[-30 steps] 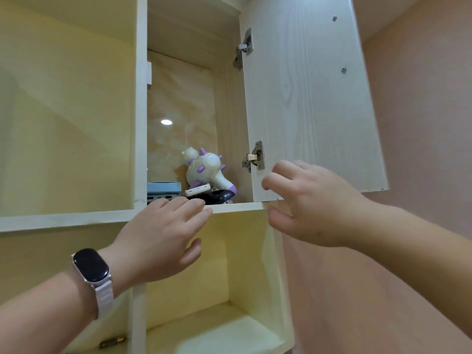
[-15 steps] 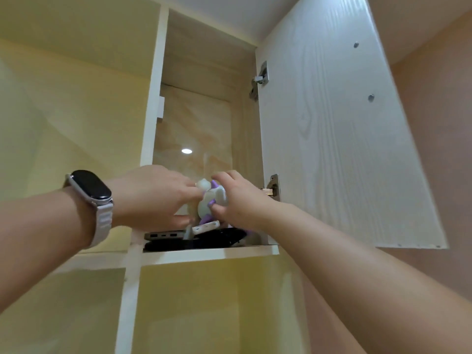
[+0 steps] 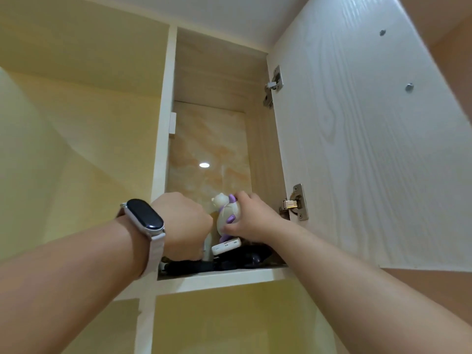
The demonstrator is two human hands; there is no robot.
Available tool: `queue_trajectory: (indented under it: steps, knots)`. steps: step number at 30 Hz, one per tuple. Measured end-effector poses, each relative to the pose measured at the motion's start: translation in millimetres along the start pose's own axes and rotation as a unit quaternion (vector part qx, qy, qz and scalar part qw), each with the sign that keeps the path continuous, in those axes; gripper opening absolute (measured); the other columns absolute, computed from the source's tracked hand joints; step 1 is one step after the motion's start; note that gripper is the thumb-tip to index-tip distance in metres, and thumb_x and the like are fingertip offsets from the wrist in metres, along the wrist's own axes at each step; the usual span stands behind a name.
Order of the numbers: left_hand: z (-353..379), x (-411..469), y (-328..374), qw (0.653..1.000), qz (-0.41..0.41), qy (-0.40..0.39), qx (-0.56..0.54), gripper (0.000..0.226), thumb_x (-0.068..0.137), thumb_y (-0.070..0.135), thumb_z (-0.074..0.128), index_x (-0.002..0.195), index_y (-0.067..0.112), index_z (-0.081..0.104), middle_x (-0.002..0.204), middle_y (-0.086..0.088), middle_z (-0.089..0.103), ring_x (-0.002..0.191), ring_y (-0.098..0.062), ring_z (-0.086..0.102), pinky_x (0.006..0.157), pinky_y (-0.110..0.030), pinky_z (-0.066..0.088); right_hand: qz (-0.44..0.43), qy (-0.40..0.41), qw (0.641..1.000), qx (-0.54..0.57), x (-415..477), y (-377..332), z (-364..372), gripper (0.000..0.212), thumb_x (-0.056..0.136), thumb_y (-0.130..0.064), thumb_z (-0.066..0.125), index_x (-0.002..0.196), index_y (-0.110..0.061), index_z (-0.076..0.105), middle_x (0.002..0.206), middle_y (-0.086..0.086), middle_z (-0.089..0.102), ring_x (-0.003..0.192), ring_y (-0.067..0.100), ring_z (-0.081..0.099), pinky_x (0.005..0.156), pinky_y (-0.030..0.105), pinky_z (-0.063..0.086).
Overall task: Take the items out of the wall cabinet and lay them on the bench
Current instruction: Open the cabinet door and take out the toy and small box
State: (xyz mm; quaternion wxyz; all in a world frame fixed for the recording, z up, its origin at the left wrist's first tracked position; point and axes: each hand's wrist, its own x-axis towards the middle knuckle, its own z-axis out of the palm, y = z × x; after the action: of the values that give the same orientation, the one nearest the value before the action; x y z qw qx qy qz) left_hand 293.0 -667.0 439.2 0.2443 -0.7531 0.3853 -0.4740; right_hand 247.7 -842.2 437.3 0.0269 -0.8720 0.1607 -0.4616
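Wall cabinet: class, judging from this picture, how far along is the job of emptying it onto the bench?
Done: the cabinet door stands open. In hand: the right hand grips the white-and-purple toy inside the compartment; the left hand reaches in beside it, fingers hidden. Left: the small white device and dark items lie on the shelf; no bench in view.

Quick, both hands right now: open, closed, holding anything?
Left hand: fingers hidden behind the back of the hand; cannot tell.
Right hand: closed, gripping the white-and-purple toy.
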Motion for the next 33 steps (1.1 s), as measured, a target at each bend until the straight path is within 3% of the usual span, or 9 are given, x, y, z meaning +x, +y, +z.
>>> queue_trajectory:
  steps: [3,7,10,13,15,17,22,26,33]
  knots:
    - [-2,2,2,1.0,0.002,-0.013,-0.001,0.029,0.091,0.044,0.052,0.087,0.017,0.06,0.065,0.002,0.046,0.052,-0.017,0.04,0.046,-0.027,0.026,-0.007,0.032,0.999,-0.02,0,-1,3,0.045,0.08,-0.035,0.062,0.12,-0.023,0.045,0.11,0.004,0.047,0.086,0.023,0.057,0.072,0.036,0.052]
    - [0,1,9,1.0,-0.003,-0.004,-0.005,0.022,0.09,0.038,0.053,0.08,0.019,0.052,0.066,0.002,0.047,0.055,-0.02,0.044,0.046,-0.027,0.025,-0.027,0.062,0.998,-0.013,-6,-2,3,0.044,0.08,-0.028,0.059,0.121,-0.02,0.045,0.117,0.004,0.048,0.091,0.026,0.056,0.075,0.037,0.051]
    - [-1,-3,10,1.0,-0.002,0.014,-0.015,0.016,0.091,0.033,0.05,0.089,0.019,0.058,0.074,0.001,0.052,0.064,-0.024,0.049,0.046,-0.027,0.025,-0.051,0.099,0.994,0.019,-11,-8,-4,0.046,0.078,-0.028,0.061,0.122,-0.021,0.046,0.114,0.002,0.048,0.088,0.025,0.055,0.072,0.035,0.049]
    - [2,-7,9,0.998,0.0,0.041,-0.043,0.013,0.091,0.035,0.048,0.095,0.024,0.043,0.082,0.001,0.056,0.07,-0.024,0.053,0.054,-0.029,0.034,-0.093,0.157,0.982,0.044,-23,-17,-13,0.047,0.08,-0.025,0.06,0.125,-0.022,0.047,0.117,0.0,0.048,0.082,0.022,0.052,0.065,0.03,0.04]
    - [6,-9,11,0.996,-0.002,0.073,-0.054,0.023,0.09,0.036,0.048,0.107,0.024,0.04,0.081,0.003,0.056,0.07,-0.024,0.053,0.057,-0.03,0.037,-0.116,0.191,0.973,0.062,-33,-24,-20,0.047,0.081,-0.023,0.06,0.126,-0.022,0.047,0.119,-0.002,0.049,0.083,0.021,0.053,0.064,0.03,0.042]
    - [9,-11,12,0.991,-0.005,0.113,-0.069,0.037,0.087,0.034,0.047,0.121,0.021,0.041,0.071,0.006,0.049,0.061,-0.022,0.048,0.05,-0.03,0.032,-0.124,0.215,0.966,0.073,-45,-31,-27,0.047,0.08,-0.022,0.061,0.126,-0.023,0.047,0.118,-0.002,0.05,0.085,0.023,0.055,0.067,0.033,0.048]
    - [15,-23,13,0.964,-0.019,0.23,-0.132,0.011,0.086,0.034,0.045,0.092,0.024,0.043,0.082,0.007,0.051,0.078,-0.022,0.058,0.048,-0.03,0.03,-0.103,0.251,0.957,0.105,-71,-31,-50,0.047,0.078,-0.026,0.065,0.122,-0.025,0.047,0.111,-0.005,0.05,0.083,0.017,0.055,0.07,0.031,0.046]
    - [26,-40,11,0.921,-0.018,0.357,-0.153,0.011,0.073,0.024,0.058,0.075,0.016,0.05,0.067,0.002,0.05,0.056,-0.025,0.05,0.04,-0.023,0.018,-0.089,0.28,0.947,0.132,-90,-26,-60,0.043,0.077,-0.027,0.068,0.115,-0.028,0.047,0.109,-0.019,0.047,0.08,0.005,0.053,0.069,0.025,0.043]
    - [26,-78,25,0.874,-0.081,0.421,-0.227,0.024,0.081,0.04,0.044,0.078,0.017,0.047,0.052,0.004,0.048,0.041,-0.021,0.03,0.035,-0.019,0.02,-0.126,0.346,0.917,0.153,-118,-16,-60,0.05,0.073,-0.028,0.071,0.118,-0.023,0.05,0.107,-0.018,0.044,0.088,-0.002,0.042,0.069,0.023,0.041]
